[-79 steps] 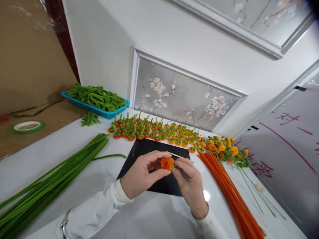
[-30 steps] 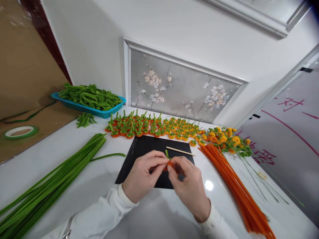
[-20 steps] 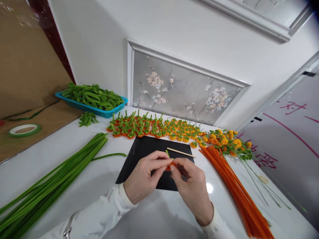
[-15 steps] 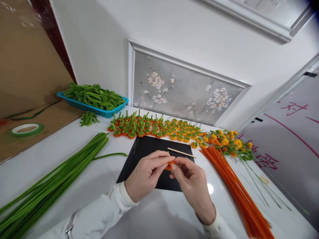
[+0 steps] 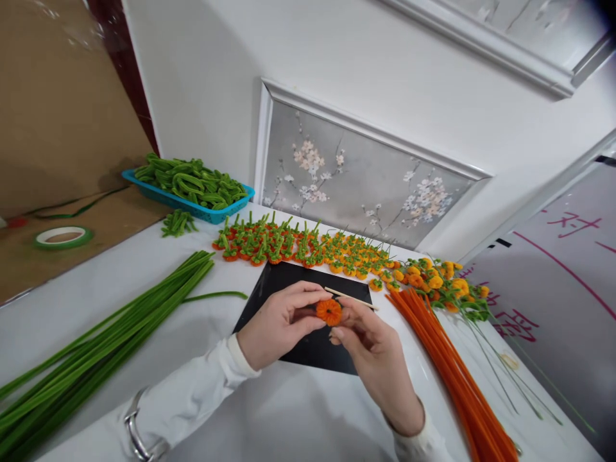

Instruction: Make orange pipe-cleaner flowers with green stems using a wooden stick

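Observation:
Between my two hands, over the black mat (image 5: 308,354), is a small round orange pumpkin shape (image 5: 329,312) with its ribbed face toward me. My left hand (image 5: 280,324) pinches it from the left, thumb below and fingers behind. From the right, my right hand (image 5: 380,353) has its fingers bent round the pumpkin's edge, the thumb tip just below it. Behind my hands a thin wooden stick (image 5: 351,298) lies on the mat. Rows of orange pumpkins with green stems (image 5: 269,240) and yellow-orange ones (image 5: 353,253) stand beyond the mat.
Long green stems (image 5: 129,314) lie at the left, orange ones (image 5: 447,359) at the right. A blue basket (image 5: 202,213) of green loops stands at the back left, near green tape (image 5: 62,237). Yellow-orange flowers (image 5: 445,282) lie at the back right.
The orange piece has turned so its round ribbed face shows. My right thumb has moved down off its front, and the view has shifted slightly.

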`<act>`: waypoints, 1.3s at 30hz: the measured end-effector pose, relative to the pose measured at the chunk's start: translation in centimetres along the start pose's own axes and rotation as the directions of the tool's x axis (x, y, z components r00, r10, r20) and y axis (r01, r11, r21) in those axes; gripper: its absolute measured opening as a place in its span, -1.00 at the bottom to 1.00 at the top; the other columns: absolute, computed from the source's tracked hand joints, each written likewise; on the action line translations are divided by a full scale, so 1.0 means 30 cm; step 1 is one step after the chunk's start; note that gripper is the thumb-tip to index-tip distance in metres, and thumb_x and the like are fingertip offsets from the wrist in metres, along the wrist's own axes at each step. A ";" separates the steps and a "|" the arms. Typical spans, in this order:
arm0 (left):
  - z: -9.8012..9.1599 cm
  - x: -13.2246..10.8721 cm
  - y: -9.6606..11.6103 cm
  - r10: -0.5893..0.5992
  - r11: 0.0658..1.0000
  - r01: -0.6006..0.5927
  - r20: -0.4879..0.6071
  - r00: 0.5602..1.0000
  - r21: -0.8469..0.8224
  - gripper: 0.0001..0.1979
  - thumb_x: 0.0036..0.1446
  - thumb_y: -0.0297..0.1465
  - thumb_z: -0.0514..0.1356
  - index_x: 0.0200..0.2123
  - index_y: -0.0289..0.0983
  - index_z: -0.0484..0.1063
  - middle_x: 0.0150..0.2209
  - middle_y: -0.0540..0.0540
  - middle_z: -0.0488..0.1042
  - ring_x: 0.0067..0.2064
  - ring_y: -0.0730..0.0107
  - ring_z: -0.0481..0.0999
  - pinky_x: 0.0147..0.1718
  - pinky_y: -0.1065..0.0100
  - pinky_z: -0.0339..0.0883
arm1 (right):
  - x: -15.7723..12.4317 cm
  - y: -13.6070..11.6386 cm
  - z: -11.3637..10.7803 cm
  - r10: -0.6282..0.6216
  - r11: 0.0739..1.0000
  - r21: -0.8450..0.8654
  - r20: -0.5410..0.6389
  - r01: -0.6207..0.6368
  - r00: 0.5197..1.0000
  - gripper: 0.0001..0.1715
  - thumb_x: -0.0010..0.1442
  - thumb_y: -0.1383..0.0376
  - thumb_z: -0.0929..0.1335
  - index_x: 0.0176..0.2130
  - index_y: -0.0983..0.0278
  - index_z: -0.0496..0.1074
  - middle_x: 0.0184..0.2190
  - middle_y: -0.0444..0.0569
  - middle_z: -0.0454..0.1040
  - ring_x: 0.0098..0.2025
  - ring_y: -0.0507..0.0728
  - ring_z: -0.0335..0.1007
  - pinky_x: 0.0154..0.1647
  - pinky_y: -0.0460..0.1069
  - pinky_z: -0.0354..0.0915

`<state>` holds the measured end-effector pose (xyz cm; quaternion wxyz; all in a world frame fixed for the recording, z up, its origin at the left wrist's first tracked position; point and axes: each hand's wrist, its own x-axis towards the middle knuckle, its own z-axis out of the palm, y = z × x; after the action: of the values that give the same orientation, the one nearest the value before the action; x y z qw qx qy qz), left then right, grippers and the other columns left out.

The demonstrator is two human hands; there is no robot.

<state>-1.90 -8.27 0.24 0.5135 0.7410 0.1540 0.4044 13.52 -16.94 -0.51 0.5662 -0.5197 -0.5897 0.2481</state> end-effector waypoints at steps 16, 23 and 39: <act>0.016 0.000 0.037 -0.059 0.998 0.057 0.049 0.997 0.041 -0.73 0.08 -0.49 0.15 -0.14 -0.20 0.51 -0.16 -0.13 0.37 -0.20 0.37 0.47 -0.23 0.33 0.43 | 0.001 -0.023 -0.009 -0.238 0.886 -0.408 0.005 0.219 0.971 -0.75 0.16 0.39 0.29 -0.15 0.20 0.45 -0.29 -0.03 0.50 -0.30 0.08 0.45 -0.32 -0.04 0.42; 0.004 0.001 0.047 -0.037 0.999 0.037 0.086 0.996 -0.002 -0.64 0.05 -0.53 0.18 -0.07 -0.15 0.48 -0.09 -0.13 0.40 -0.14 0.34 0.48 -0.20 0.32 0.43 | -0.002 -0.011 -0.021 -0.139 0.952 -0.279 -0.021 0.128 0.990 -0.74 0.13 0.38 0.34 -0.14 0.19 0.44 -0.33 -0.06 0.48 -0.35 0.07 0.43 -0.33 -0.03 0.42; 0.025 -0.018 0.038 0.047 0.996 -0.041 -0.070 0.996 0.081 -0.71 0.03 -0.55 0.21 -0.16 -0.20 0.53 -0.14 -0.09 0.44 -0.22 0.42 0.47 -0.27 0.43 0.44 | -0.014 -0.001 -0.005 -0.147 0.989 -0.020 0.009 0.147 0.989 -0.65 0.19 0.40 0.31 -0.05 0.09 0.45 -0.23 -0.05 0.40 -0.36 0.01 0.39 -0.37 -0.05 0.41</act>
<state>-1.89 -9.58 0.91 0.4688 0.7489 0.1722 0.4356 13.57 -17.38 -0.63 0.5755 -0.4796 -0.6310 0.2015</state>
